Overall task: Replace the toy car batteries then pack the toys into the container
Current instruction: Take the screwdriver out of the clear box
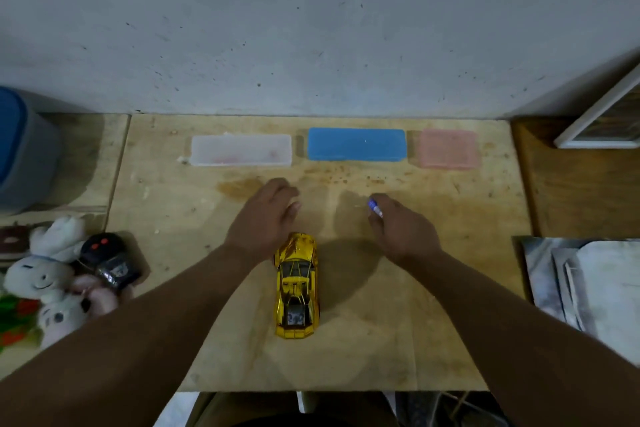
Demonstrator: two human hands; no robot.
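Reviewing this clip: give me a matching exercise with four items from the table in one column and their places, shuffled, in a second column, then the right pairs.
Items:
1. toy car
2. blue box
3. pink box
4. remote control

Places:
A. far right of the row of three boxes near the wall
B. left side, beside the plush toys
C. middle of the row of three boxes
D. table centre, between the person's forearms

Pairs: 1-D, 2-C, 3-A, 4-B
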